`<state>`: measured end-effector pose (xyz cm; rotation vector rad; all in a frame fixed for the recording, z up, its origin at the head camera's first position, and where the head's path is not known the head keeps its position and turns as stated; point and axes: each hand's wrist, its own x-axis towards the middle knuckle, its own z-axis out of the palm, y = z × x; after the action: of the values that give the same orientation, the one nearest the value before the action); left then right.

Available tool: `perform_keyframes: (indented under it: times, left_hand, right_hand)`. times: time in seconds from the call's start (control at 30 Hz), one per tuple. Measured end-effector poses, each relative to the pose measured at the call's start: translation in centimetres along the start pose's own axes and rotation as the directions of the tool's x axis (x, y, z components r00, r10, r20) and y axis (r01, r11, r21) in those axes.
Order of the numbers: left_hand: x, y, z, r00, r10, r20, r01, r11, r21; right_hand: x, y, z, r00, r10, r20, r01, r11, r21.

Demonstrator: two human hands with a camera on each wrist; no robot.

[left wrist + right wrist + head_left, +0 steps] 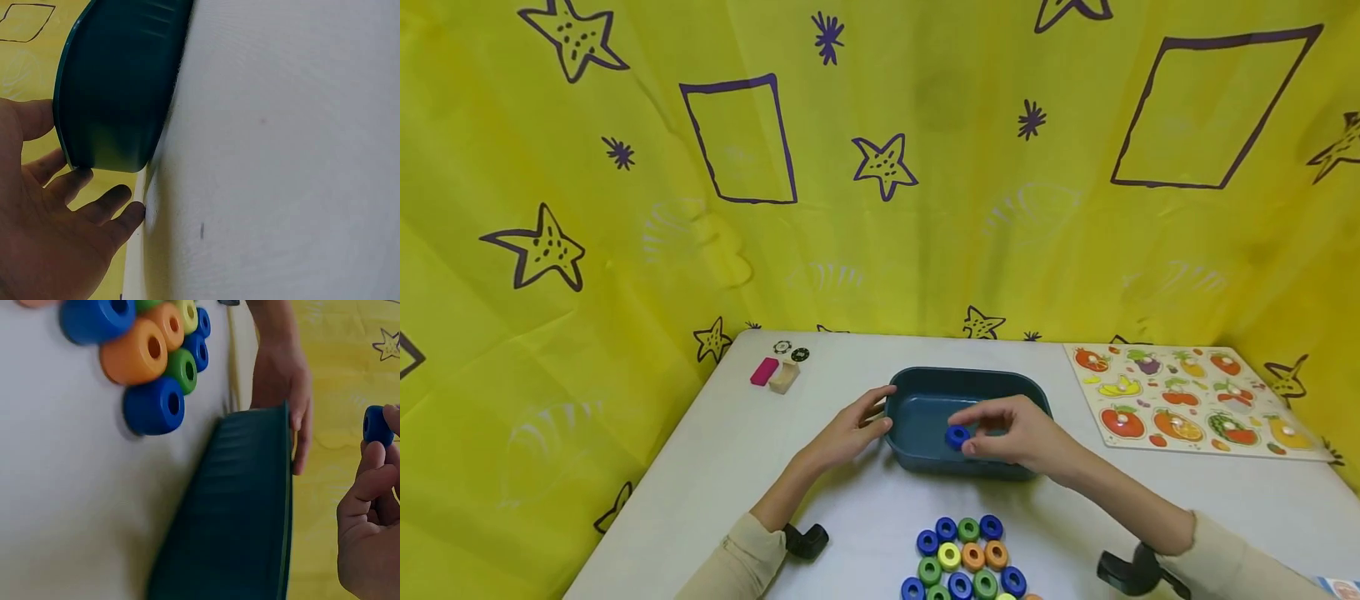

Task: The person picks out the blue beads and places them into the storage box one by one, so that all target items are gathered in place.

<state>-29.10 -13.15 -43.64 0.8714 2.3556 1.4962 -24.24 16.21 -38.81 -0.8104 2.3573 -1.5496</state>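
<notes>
A dark teal plastic bin (970, 467) stands on the table. My left hand (848, 429) touches its left end; in the left wrist view the thumb (37, 119) and spread fingers meet the bin's rim from outside. Over the bin, my right hand (1018, 433) pinches a blue ring-shaped bead (957, 437) between thumb and fingers. The right wrist view shows that bead (378, 426) above rim level, its hole facing sideways. Nearer to me, several chunky ring beads (973, 556) in blue, green, yellow and orange lie grouped flat on the table.
At the right lies a fruit puzzle board (1195, 400). A pink block (764, 371), a pale wooden block (784, 377) and two small round patterned discs (801, 354) sit at the far left. A yellow patterned curtain (925, 250) hangs behind the white table (700, 467).
</notes>
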Motion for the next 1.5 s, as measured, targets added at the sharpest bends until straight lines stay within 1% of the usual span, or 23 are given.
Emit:
perform_keyframes:
  times: [0.1, 0.17, 0.3, 0.4, 0.53, 0.6, 0.67, 0.83, 0.97, 1.1, 1.37, 1.43, 1.5]
  left_hand:
    - [0.5, -1.4, 0.1, 1.0, -0.004, -0.01, 0.004, 1.0, 0.006]
    - [0.8, -2.4, 0.2, 1.0, -0.017, -0.02, 0.017, 1.0, 0.016]
    - [0.9, -2.6, 0.2, 0.999, -0.024, -0.027, 0.025, 0.999, 0.025]
    - [1.0, -2.7, 0.1, 1.0, -0.02, -0.024, 0.021, 0.999, 0.032]
    - [0.9, -2.5, 0.1, 1.0, -0.015, -0.016, 0.015, 0.999, 0.037]
    - [0.8, -2.2, 0.0, 1.0, -0.006, -0.007, 0.006, 1.0, 0.025]
    - [0.6, -1.4, -0.1, 1.0, 0.002, 0.003, -0.002, 1.0, 0.015]
    - [0.0, 0.4, -0.3, 1.0, 0.004, 0.026, -0.004, 1.0, 0.007]
    - [-0.1, 0.7, -0.3, 1.0, 0.003, 0.023, -0.003, 1.0, 0.006]
    - [-0.1, 0.6, -0.2, 1.0, 0.002, 0.02, -0.002, 1.0, 0.003]
    - [-0.1, 0.6, -0.2, 1.0, -0.011, 0.023, 0.011, 1.0, 0.0]
    - [0.0, 0.6, -0.2, 1.0, -0.012, 0.019, 0.012, 1.0, -0.001]
    - [0.0, 0.7, -0.2, 1.0, -0.013, 0.016, 0.014, 1.0, -0.003]
  right_hand:
    - [2.5, 0.9, 0.5, 0.999, 0.027, -0.02, -0.027, 0.999, 0.031]
    - [4.0, 2.1, 0.8, 0.999, 0.038, -0.015, -0.038, 0.998, 0.045]
    - [6.4, 3.9, 1.4, 0.999, 0.048, 0.022, -0.05, 0.997, 0.065]
    - [7.6, 5.1, 1.9, 0.997, 0.037, 0.068, -0.039, 0.999, 0.031]
    - [8.8, 6.3, 2.5, 0.991, 0.013, 0.132, -0.011, 1.0, -0.013]
    - [9.1, 6.6, 2.6, 0.988, 0.004, 0.153, 0.001, 0.999, -0.033]
    - [9.4, 6.8, 2.8, 0.985, -0.003, 0.173, 0.012, 0.999, -0.053]
    - [9.7, 6.9, 3.1, 0.977, 0.026, 0.214, -0.011, 0.997, -0.073]
    - [9.7, 7.2, 3.3, 0.972, 0.029, 0.231, -0.008, 0.996, -0.09]
    - [9.6, 7.5, 3.5, 0.97, 0.031, 0.24, -0.001, 0.992, -0.123]
    - [9.5, 7.4, 3.5, 0.969, 0.045, 0.242, -0.02, 0.994, -0.107]
    - [9.6, 7.4, 3.3, 0.971, 0.047, 0.236, -0.024, 0.994, -0.103]
    - [9.5, 7.1, 3.0, 0.977, 0.04, 0.211, -0.018, 0.994, -0.106]
